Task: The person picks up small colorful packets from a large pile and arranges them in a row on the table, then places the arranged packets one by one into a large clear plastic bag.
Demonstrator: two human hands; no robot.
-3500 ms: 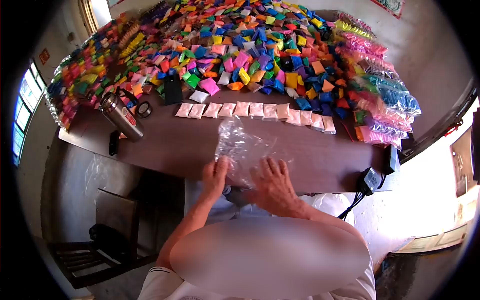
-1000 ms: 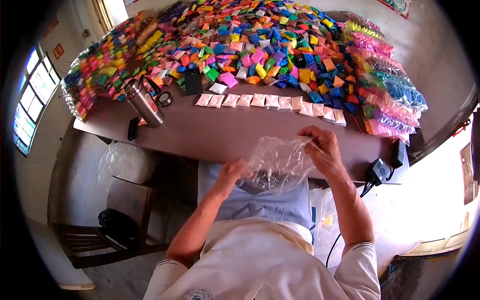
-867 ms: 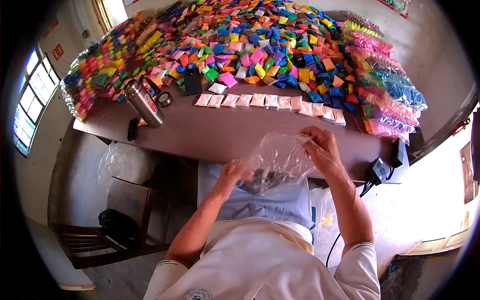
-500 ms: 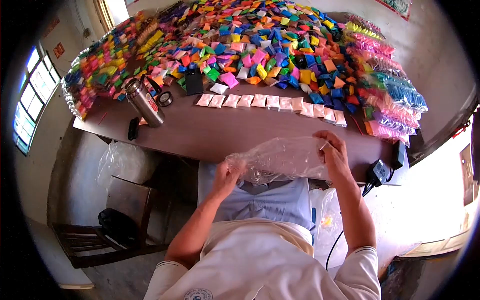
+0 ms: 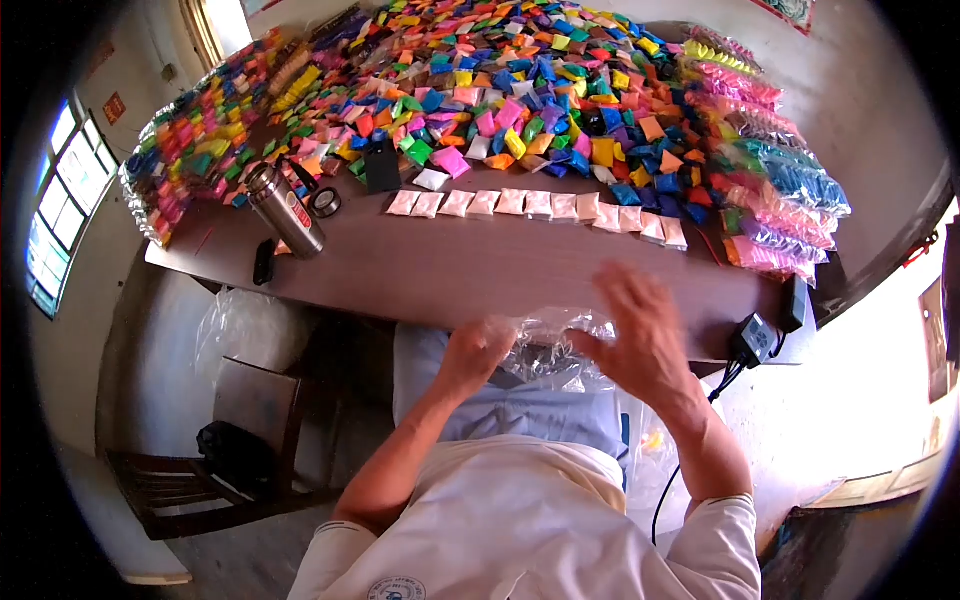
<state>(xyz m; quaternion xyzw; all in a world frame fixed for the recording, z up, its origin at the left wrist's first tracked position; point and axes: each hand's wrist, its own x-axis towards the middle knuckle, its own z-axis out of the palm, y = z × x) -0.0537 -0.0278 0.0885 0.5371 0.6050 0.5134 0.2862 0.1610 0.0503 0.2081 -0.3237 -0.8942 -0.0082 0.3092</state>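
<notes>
A clear plastic bag (image 5: 563, 368) hangs crumpled at the table's front edge, above my lap. My left hand (image 5: 474, 352) is closed on its left side, fingers wrapped in the film. Over the bag's right end my right hand (image 5: 645, 340) is open, thumb apart and fingers stretched toward the table, their tips smeared by motion. Beyond both hands, a row of small pale pink packets (image 5: 510, 202) lies across the table (image 5: 420, 270).
A big heap of colourful packets (image 5: 520, 120) covers the back of the table. Bundled bags (image 5: 785, 200) are stacked at right. A steel flask (image 5: 287, 212), a tape roll (image 5: 325, 202) and a black phone-like object (image 5: 264, 262) stand left. A black power adapter (image 5: 752, 340) sits at the right edge.
The bag was stretched between both hands and is now bunched lower by my left hand. My right hand has let go of its end and spread its fingers.
</notes>
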